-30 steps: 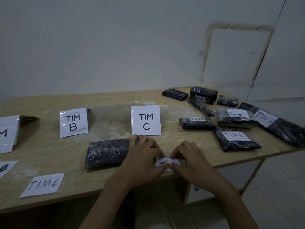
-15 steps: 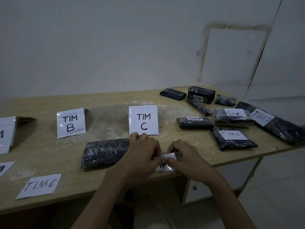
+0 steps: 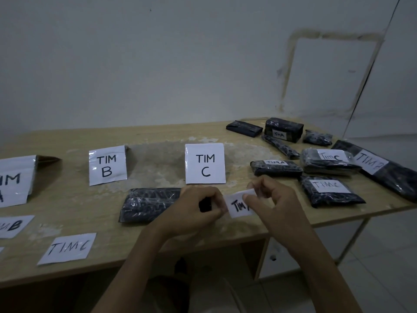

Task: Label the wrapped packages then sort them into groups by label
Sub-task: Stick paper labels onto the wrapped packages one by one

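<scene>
Lifted and turned face-up, the TIM label (image 3: 237, 205) was pinched by left hand (image 3: 198, 212) and right hand (image 3: 274, 205) fingers (image 3: 250, 197), and could tear if pulled unevenly.

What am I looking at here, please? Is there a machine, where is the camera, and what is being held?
There is no machine: a person works with bare hands, and one camera on the person's head looks forward and down. The left hand and right hand pinch a small paper label reading TIM. On the wooden table stand cards TIM B and TIM C. A dark wrapped package with no visible label lies by the left hand; labelled packages lie at the right; a loose TIMC label lies front left.
</scene>
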